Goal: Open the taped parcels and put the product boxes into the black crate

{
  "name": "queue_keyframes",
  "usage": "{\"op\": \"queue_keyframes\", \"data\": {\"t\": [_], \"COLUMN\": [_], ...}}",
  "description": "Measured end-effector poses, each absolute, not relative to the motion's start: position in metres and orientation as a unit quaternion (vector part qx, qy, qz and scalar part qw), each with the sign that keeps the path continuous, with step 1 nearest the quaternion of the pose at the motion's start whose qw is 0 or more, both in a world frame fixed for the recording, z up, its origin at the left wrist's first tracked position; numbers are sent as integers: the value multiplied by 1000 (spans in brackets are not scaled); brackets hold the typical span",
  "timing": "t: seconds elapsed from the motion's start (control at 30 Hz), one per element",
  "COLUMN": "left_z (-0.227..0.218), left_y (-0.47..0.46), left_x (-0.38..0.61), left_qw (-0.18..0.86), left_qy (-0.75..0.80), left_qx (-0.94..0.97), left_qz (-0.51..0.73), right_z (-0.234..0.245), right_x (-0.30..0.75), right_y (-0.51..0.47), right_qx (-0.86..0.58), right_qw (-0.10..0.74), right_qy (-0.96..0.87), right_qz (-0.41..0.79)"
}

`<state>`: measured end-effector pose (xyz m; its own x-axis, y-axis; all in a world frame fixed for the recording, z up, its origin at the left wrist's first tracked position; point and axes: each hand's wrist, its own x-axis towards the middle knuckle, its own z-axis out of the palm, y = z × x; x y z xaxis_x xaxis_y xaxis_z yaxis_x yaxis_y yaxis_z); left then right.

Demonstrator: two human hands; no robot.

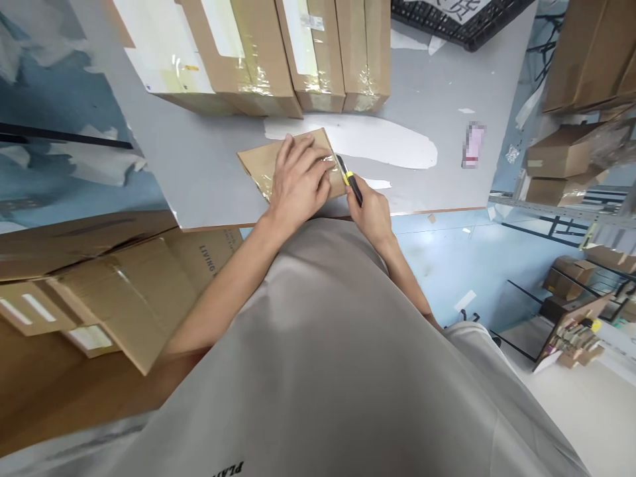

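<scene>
A piece of brown cardboard (263, 159) with shiny clear tape on it lies near the front edge of the grey table (209, 179). My left hand (301, 175) rests on top of it, fingers stretched out and pressing down. In my right hand (371, 212) is a black and yellow utility knife (352, 185), gripped by its handle. Its tip lies along the cardboard's right edge, close to my left fingertips. How far the blade sticks out is hard to make out.
Several taped cardboard boxes (318, 66) stand in a row at the table's back. A black plastic crate (467, 33) sits at the back right, and a blurred pink item (474, 142) lies at the right. Large cartons (134, 285) stand on the left below the table.
</scene>
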<state>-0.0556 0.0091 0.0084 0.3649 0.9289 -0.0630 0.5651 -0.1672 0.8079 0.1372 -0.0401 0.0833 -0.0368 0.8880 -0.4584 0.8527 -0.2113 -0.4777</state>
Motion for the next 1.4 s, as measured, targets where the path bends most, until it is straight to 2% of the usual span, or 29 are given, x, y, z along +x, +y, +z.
{"op": "queue_keyframes", "data": {"t": [0.3, 0.67, 1.4], "left_z": [-2, -14, -26], "left_y": [17, 15, -2], "left_x": [-61, -62, -59], "left_qw": [484, 503, 428], "left_qy": [474, 466, 496], "left_qx": [656, 646, 689], "left_qz": [333, 335, 309], "right_z": [100, 119, 139], "right_x": [116, 88, 90], "right_y": [-19, -6, -11], "right_qx": [-707, -728, -742], "right_qw": [-71, -177, -202], "right_qy": [-625, -599, -553], "right_qz": [323, 283, 321]}}
